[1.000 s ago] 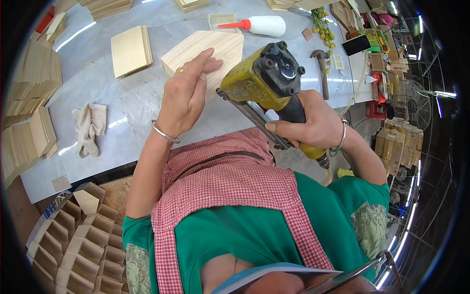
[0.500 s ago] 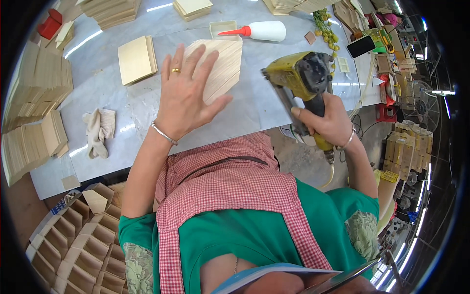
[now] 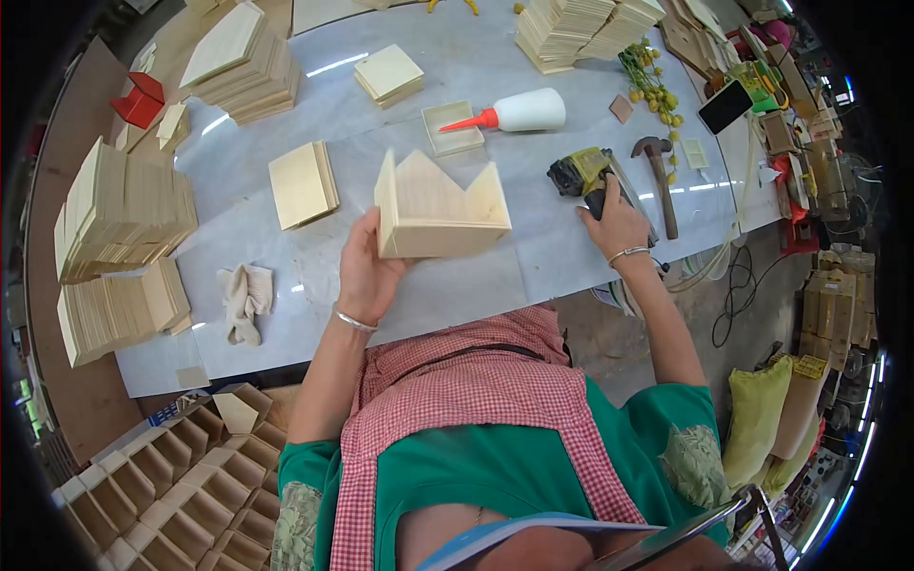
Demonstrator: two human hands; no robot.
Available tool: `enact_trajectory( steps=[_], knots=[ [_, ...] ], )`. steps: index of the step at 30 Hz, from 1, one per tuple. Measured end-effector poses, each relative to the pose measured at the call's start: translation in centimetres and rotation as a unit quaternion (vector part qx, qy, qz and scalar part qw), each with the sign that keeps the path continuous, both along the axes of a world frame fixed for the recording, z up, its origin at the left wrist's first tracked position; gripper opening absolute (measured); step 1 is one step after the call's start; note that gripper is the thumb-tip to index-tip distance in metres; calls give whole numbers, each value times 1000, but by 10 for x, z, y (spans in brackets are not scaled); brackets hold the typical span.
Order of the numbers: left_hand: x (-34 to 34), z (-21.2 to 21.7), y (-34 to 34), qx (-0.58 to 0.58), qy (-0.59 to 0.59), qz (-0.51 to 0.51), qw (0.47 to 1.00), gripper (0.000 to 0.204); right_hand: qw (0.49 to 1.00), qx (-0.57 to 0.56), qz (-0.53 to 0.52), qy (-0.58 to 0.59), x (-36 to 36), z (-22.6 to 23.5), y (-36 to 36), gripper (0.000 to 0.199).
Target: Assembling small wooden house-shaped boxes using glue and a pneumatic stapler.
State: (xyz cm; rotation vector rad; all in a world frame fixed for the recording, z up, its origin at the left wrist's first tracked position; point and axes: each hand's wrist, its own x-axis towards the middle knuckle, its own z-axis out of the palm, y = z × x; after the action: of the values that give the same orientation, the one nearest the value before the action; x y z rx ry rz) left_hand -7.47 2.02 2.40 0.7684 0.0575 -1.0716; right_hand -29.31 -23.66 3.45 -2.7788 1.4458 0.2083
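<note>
My left hand (image 3: 367, 271) grips the lower left corner of a pale wooden box frame with pointed gable ends (image 3: 436, 206) and holds it tilted up above the grey table (image 3: 286, 257). Its open side faces me. My right hand (image 3: 619, 221) rests on the handle of a yellow nail gun (image 3: 583, 174) that lies on the table to the right of the frame. A hammer (image 3: 659, 176) lies just beyond the nail gun.
A white glue bottle with a red nozzle (image 3: 514, 112) lies behind the frame beside a small wooden tray (image 3: 452, 128). Stacks of thin wooden panels (image 3: 119, 209) line the left and far edges. A rag (image 3: 243, 300) lies front left. Finished boxes (image 3: 181, 476) fill the floor left.
The nail gun has gone from held in the air to lying on the table at right. My left hand has lifted the wooden frame off the table and tipped it upright.
</note>
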Motion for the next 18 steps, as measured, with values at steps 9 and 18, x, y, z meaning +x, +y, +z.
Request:
enact_trajectory(
  steps=[9, 18],
  knots=[
    [15, -6, 47, 248, -413, 18, 876, 41, 989, 64, 38, -130, 8, 11, -32, 56],
    [22, -8, 25, 172, -571, -140, 790, 102, 963, 49, 85, -251, 103, -7, -131, 63]
  ],
)
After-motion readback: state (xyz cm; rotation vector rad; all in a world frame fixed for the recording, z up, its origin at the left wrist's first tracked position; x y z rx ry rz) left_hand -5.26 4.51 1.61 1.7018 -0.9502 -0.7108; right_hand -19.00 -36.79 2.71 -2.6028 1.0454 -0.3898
